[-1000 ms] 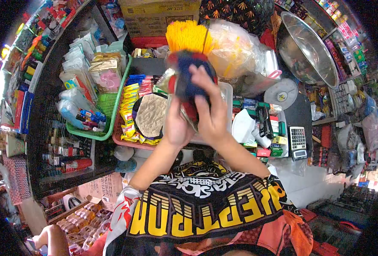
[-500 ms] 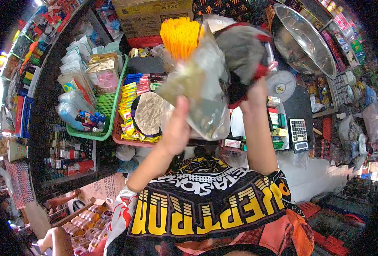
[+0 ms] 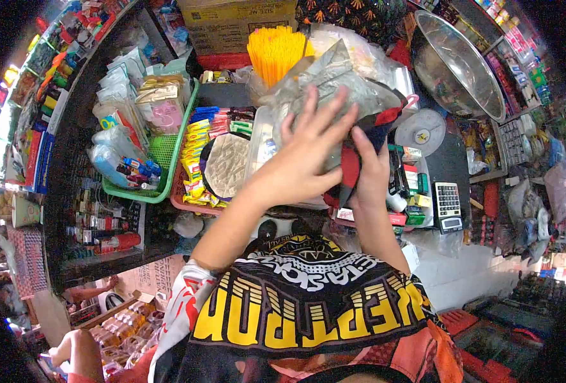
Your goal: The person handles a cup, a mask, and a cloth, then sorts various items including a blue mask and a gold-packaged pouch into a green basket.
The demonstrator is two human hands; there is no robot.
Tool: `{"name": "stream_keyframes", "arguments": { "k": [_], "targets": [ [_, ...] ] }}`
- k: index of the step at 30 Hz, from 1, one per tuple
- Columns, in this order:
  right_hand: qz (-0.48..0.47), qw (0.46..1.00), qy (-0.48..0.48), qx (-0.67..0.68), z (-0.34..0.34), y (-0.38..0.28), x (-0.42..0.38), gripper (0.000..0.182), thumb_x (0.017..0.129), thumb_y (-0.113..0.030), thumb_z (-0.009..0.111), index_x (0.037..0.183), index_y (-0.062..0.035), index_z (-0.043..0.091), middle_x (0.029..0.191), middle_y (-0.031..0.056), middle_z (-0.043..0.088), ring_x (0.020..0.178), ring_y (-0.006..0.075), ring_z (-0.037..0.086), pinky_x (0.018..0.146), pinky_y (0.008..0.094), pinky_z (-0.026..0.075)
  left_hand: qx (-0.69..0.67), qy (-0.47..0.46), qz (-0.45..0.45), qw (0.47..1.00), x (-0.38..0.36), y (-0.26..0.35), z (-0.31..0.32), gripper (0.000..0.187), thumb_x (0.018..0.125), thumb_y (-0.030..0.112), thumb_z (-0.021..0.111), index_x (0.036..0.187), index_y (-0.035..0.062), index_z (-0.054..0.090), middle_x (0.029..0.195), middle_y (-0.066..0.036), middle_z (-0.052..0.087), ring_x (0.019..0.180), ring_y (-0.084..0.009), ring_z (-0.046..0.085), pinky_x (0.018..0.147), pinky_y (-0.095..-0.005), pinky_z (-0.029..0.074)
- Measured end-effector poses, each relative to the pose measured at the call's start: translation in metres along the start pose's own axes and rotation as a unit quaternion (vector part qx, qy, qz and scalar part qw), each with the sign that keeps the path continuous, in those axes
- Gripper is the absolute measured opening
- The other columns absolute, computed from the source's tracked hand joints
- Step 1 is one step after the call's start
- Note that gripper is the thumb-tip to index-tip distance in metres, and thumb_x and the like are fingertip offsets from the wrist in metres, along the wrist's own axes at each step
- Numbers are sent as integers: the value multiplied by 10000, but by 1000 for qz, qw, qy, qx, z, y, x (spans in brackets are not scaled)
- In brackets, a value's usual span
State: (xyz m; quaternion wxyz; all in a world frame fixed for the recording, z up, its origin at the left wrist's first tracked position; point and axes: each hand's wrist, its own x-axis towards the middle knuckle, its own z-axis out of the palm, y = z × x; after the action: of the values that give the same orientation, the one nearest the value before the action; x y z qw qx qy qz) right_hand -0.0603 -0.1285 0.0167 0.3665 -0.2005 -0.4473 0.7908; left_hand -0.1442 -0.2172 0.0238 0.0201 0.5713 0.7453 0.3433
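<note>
A clear plastic bag [image 3: 339, 71] lies over a dark cloth item with red trim [image 3: 351, 171], in front of me at the middle of the counter. My left hand [image 3: 312, 150] presses on the bag with its fingers spread. Just to its right, my right hand [image 3: 370, 171] grips the cloth item along its red-edged side. Most of the cloth is hidden under the bag and my left hand. Yellow sticks [image 3: 276, 54] stand in a bundle behind the bag. A round quilted beige pad [image 3: 227, 165] is left of my hands.
A green basket [image 3: 163, 150] of packets stands at left, beside a reddish tray [image 3: 193, 205] with yellow sachets. On the right are a calculator [image 3: 448, 201], small boxes [image 3: 417, 198] and a large metal basin [image 3: 455, 70]. Another person's leg [image 3: 85, 357] shows at lower left.
The bag and the cloth, held apart before, are now together. My left hand has moved right and up onto the bag; the right hand has come down and inward with the cloth.
</note>
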Motion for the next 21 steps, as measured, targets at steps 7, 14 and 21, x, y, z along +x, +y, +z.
{"name": "stream_keyframes", "arguments": {
  "k": [7,14,21],
  "targets": [
    [-22,999,33,34,-9,6,12,299,760,-110,613,1019,-54,473,872,-12,520,764,87,487,685,232,395,-413,483,-202,745,-20,-13,19,829,648,345,690,1270,-1,265,1310,-186,226,1229,-323,184,1000,-392,186],
    [-12,1000,-1,27,-12,20,17,331,783,-94,583,1083,-36,453,953,19,526,863,115,496,782,257,388,-734,215,-216,607,-15,8,9,401,848,193,468,1212,60,365,1186,-94,454,1072,-229,459,904,-372,371],
    [-38,992,116,18,-28,9,39,388,810,-131,541,1165,-59,402,992,52,525,828,146,512,703,297,431,-757,215,-226,574,-22,8,8,419,864,234,431,1228,44,343,1218,-104,428,1103,-246,430,948,-383,320]
  ]
}}
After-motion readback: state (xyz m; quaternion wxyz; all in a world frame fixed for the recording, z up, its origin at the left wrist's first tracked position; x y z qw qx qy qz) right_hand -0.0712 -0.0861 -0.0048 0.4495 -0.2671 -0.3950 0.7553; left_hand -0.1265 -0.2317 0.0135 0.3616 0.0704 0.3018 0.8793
